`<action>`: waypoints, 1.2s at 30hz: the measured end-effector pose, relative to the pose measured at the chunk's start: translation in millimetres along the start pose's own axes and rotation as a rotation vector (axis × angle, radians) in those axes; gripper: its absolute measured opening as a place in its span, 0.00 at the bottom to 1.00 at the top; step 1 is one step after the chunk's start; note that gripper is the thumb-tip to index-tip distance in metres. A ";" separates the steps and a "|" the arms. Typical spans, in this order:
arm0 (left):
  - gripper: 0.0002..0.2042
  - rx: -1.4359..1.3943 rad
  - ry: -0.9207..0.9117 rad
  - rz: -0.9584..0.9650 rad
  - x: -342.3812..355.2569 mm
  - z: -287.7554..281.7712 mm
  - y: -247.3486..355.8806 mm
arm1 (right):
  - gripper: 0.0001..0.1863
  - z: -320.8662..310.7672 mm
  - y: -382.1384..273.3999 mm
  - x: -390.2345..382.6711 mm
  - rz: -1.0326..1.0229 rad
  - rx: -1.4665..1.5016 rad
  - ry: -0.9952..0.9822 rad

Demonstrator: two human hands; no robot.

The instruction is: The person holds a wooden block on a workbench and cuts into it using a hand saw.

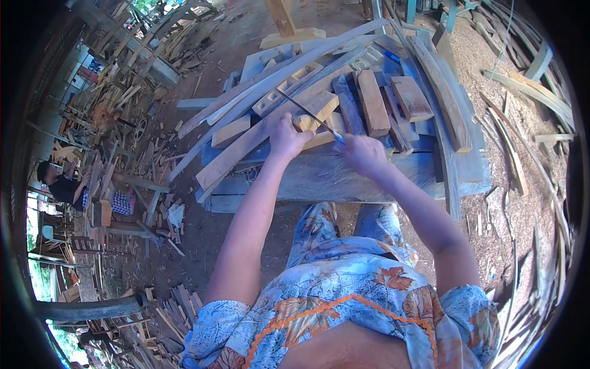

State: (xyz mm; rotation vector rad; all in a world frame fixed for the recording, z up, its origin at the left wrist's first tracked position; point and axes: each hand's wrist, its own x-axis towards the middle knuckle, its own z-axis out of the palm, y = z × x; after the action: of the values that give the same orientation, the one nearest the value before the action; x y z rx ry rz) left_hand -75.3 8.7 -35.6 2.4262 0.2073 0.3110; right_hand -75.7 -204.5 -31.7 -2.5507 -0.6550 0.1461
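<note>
My left hand (289,139) is closed on the near end of a short wooden block (324,107), its fingers around the block's left side. The block rests among other boards on the workbench (307,184). In my closed right hand (366,157) is a long, thin, dark file (310,115), with a bit of pale blue handle showing at the grip. The file slants up and left across the block, and I cannot tell if it touches the wood. A long plank (236,158) lies under my left hand.
Several cut blocks (372,101) and long boards (439,92) lie on the bench, some past its edges. A blue-handled tool (392,56) lies at the back. Scrap wood and shavings (491,67) cover the ground right. Far left, another person (64,189) sits among wood piles.
</note>
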 end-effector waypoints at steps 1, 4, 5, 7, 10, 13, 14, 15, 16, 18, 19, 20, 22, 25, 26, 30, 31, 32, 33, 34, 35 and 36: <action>0.25 0.035 -0.001 -0.002 1.3 2.9 2.5 | 0.16 5.1 -3.4 15.2 -0.012 0.008 0.008; 0.25 0.071 -0.002 -0.002 1.0 3.5 2.8 | 0.16 10.5 -13.8 27.3 -0.030 0.028 0.035; 0.25 0.072 0.002 -0.005 0.2 2.3 1.9 | 0.15 11.2 -16.2 28.3 -0.028 0.040 0.053; 0.26 0.036 0.001 -0.007 -1.5 0.3 0.5 | 0.15 10.4 -14.0 19.5 -0.041 0.040 0.058; 0.26 0.032 0.003 0.023 -0.9 -1.1 2.7 | 0.14 15.0 -1.1 -4.3 -0.028 0.045 0.070; 0.26 0.063 -0.023 0.010 0.9 -3.0 5.3 | 0.14 16.7 13.2 -30.6 0.007 0.042 0.053; 0.26 0.061 -0.022 0.009 1.4 -2.1 3.1 | 0.14 16.1 15.8 -36.4 0.025 0.032 0.030; 0.25 0.036 -0.017 0.022 1.4 -1.4 1.2 | 0.14 16.2 17.3 -38.9 0.024 0.031 0.029; 0.24 0.014 -0.010 0.036 1.4 -0.4 -1.8 | 0.14 15.7 17.9 -40.9 0.024 0.012 0.014; 0.24 0.012 0.003 0.043 2.3 -0.5 -7.8 | 0.14 12.8 14.6 -37.8 0.018 -0.005 -0.002; 0.24 0.007 0.009 0.054 2.8 1.2 -10.2 | 0.14 8.6 10.2 -30.5 0.017 0.002 0.007; 0.24 0.008 0.008 0.057 3.6 3.0 -12.0 | 0.14 5.0 5.9 -22.0 0.018 0.009 0.018; 0.24 -0.044 -0.024 0.026 5.2 5.1 -14.0 | 0.14 9.9 2.0 4.0 -0.020 0.007 0.039; 0.25 0.074 -0.046 0.000 3.1 2.9 0.4 | 0.14 10.4 -6.5 20.3 -0.052 0.027 0.082; 0.25 0.076 -0.041 -0.002 2.9 2.4 -0.9 | 0.14 10.0 -9.7 22.3 -0.056 0.052 0.101; 0.26 0.073 -0.025 0.010 2.6 2.4 -4.6 | 0.14 19.7 0.4 -3.5 -0.039 0.032 0.100; 0.27 0.049 -0.030 0.006 2.8 2.0 -3.7 | 0.16 21.7 8.9 -16.1 -0.009 0.033 0.069; 0.27 0.047 -0.031 0.004 2.3 0.5 -2.1 | 0.17 23.3 15.3 -26.3 0.020 0.036 0.037; 0.27 0.058 -0.033 0.005 1.9 -1.3 -0.6 | 0.17 23.5 19.7 -34.6 0.021 0.035 0.034; 0.27 0.069 -0.034 0.007 1.9 -2.0 -0.7 | 0.17 20.0 21.9 -43.0 0.034 0.029 0.019; 0.27 0.068 -0.034 0.007 2.4 -1.8 -3.3 | 0.17 17.1 22.3 -47.4 0.045 0.023 0.004; 0.27 0.041 -0.029 0.002 2.8 -2.1 -6.2 | 0.17 15.1 20.3 -45.5 0.044 0.022 0.003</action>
State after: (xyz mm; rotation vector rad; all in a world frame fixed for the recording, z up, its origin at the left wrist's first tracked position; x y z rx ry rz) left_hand -73.6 15.3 -37.6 2.4701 0.2002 0.2742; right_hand -110.4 -235.0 -55.7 -2.5444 -0.5935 0.1633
